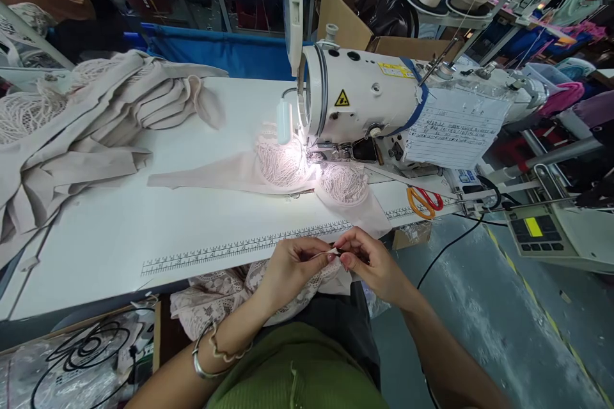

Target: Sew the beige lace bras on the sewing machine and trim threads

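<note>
My left hand (293, 266) is closed in a pinch on the edge of pale pink lace fabric (213, 297), which hangs over my lap below the table edge. Fingertip to fingertip with it, my right hand (373, 263) is closed around a small dark object (339, 252) at the fabric edge; its kind is too hidden to make out. Just beyond both hands, a pale pink bra piece with lace cups (342, 184) lies on the white table (192, 223). Part of that piece rests under the lit needle area of a sewing machine (364, 92).
Stacked beige fabric pieces (105, 121) cover the table's left side. A printed ruler (244, 244) runs along the front edge. Orange-and-red-handled scissors (425, 202) lie right of the bra piece. A control box (540, 230) stands at right; coiled black cable (91, 348) lies lower left.
</note>
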`<state>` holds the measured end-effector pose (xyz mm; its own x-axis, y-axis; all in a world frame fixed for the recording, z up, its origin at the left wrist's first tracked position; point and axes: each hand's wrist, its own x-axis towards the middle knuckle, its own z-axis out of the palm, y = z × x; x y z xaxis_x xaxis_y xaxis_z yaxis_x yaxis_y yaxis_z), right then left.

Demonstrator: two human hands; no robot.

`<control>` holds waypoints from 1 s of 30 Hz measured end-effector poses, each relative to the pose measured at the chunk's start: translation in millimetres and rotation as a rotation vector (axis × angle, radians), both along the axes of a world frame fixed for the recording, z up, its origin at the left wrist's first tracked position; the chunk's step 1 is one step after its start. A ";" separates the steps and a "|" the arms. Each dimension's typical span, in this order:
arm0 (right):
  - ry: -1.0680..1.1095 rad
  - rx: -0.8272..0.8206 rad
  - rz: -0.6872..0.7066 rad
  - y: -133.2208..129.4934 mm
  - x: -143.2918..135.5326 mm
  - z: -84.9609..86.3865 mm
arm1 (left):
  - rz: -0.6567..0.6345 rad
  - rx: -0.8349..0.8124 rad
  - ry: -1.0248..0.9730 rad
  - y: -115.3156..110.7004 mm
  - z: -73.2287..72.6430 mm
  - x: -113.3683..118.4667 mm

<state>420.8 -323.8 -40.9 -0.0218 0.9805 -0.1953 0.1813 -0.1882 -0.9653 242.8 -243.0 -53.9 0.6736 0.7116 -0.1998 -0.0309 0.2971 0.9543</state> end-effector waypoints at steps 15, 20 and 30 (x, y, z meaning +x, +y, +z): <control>0.110 0.004 -0.119 3.9 -6.4 -8.9 | 0.007 0.055 0.090 -2.7 -1.9 0.5; 0.105 0.118 -0.128 5.3 0.3 -10.3 | 0.053 0.042 0.103 -5.7 2.5 -0.8; -0.096 0.133 -0.099 9.2 -12.7 5.1 | 0.075 -0.010 0.045 -12.1 1.9 2.2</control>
<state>408.1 -314.5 -35.8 0.0888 0.9942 -0.0607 0.2603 -0.0820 -0.9620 245.0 -255.1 -52.0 0.6084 0.7576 -0.2362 -0.0101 0.3050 0.9523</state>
